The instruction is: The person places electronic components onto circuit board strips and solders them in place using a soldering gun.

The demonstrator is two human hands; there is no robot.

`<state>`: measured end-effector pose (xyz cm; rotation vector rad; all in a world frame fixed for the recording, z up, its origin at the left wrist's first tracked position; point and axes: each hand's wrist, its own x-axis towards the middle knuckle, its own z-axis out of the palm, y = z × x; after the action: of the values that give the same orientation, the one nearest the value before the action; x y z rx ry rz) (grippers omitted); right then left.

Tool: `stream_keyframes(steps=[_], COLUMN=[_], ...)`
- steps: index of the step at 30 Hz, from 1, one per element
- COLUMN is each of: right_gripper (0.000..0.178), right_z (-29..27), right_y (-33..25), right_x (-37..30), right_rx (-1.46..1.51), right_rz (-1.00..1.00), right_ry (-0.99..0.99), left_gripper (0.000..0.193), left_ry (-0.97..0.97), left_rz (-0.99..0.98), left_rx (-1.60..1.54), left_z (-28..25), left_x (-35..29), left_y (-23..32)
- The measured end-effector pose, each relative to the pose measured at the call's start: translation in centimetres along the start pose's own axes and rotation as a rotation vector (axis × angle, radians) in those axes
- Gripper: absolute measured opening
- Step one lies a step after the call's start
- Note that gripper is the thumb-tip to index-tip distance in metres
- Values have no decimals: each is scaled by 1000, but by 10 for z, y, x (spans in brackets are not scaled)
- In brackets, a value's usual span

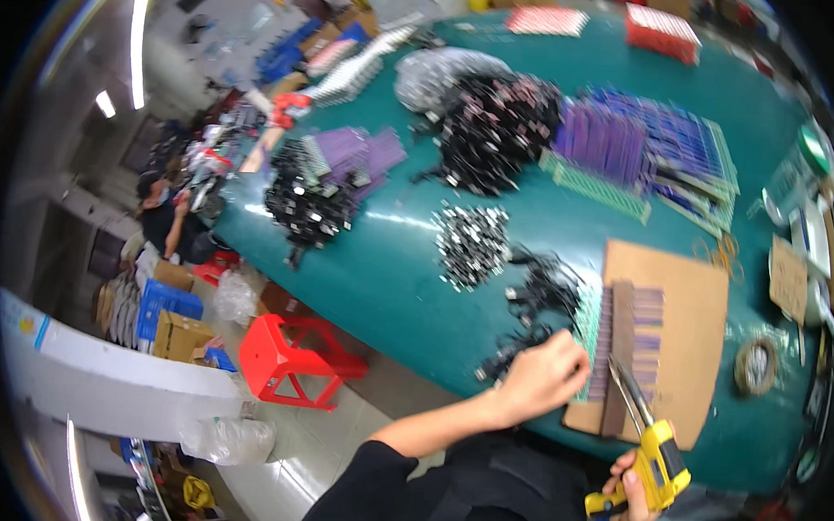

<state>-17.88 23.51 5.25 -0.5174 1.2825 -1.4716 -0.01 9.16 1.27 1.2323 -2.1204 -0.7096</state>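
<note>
My right hand (631, 505) grips a yellow and black soldering gun (662, 464) at the lower right. Its metal tip reaches up to a brown bar (621, 350) lying across a row of thin purple strips (650, 308) on a cardboard sheet (695, 334). My left hand (549, 373) is closed, fingertips pinched together, beside the green edge strip (587, 314) at the row's left side. What it pinches, if anything, is too small and blurred to make out. Loose black cables (543, 288) lie on the table just beyond my left hand.
On the green table (389, 269) are a pile of small metal connectors (471, 244), a heap of black cables (486, 130) and purple board stacks (600, 143). Scissors (728, 256) and a tape roll (756, 366) lie right. A red stool (289, 362) stands left; another person (175, 220) sits beyond.
</note>
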Motion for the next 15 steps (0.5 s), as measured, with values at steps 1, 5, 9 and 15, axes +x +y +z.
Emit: stream_keyframes(steps=[1,5,9,15], right_gripper=[73,29,33,72], right_z=[0,-5,-1,4], right_y=[0,-8,-12,-2], right_x=[2,0,1,-2], right_rx=[-28,-9,-67,-9], right_rz=[-9,27,-4,14], right_ry=[-45,-110,-147,-53], left_gripper=[9,9,14,14], left_ry=[32,74,108,-15], left_rz=[37,89,157,217], left_rx=[7,77,132,6], left_z=[2,4,1,-12], left_x=[-1,-2,-4,2], left_y=[2,0,-1,-12])
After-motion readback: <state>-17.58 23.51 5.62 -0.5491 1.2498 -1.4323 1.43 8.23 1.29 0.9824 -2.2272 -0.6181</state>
